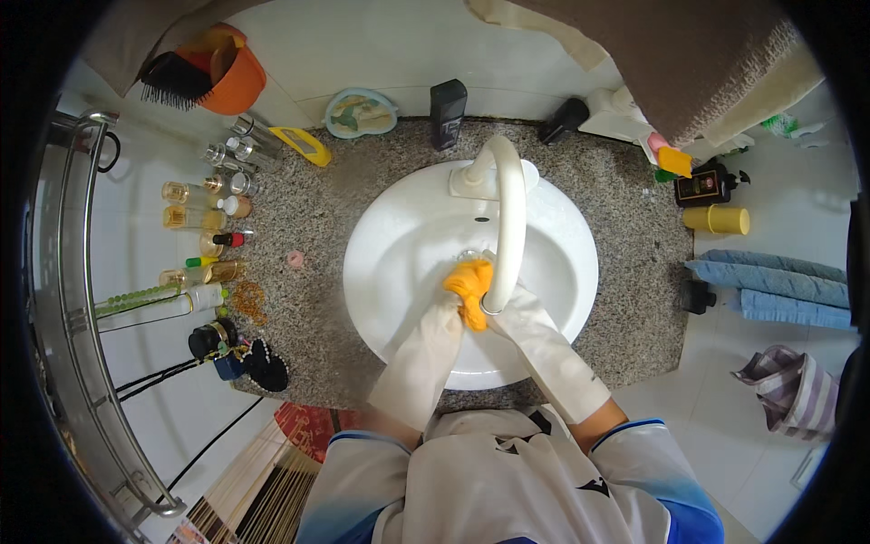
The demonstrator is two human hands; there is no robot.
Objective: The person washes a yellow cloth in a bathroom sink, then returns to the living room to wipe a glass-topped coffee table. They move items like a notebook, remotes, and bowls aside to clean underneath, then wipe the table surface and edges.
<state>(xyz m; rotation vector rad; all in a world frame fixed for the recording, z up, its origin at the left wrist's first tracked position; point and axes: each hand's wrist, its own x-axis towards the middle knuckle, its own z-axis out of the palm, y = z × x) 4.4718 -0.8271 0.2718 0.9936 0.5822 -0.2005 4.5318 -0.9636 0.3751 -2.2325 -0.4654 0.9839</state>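
Both my hands are in long white gloves over the white oval sink [401, 251], with an orange cloth [470, 279] bunched between them. My left hand [448, 302] grips the cloth from the left side. On the other side, my right hand [501, 306] is at the cloth's edge, its fingers partly hidden behind the white curved faucet [511, 204]. The spout's end hangs right over the cloth and hides part of it. Beneath and just beyond the cloth lies the metal drain [469, 253].
A speckled granite counter [632, 272] surrounds the sink. Perfume bottles [194, 217], a yellow-handled tool [302, 146] and jewellery [265, 367] stand or lie at left. Dark bottles [447, 115] are at the back. A yellow cup [717, 219] and blue towels [781, 279] are at right.
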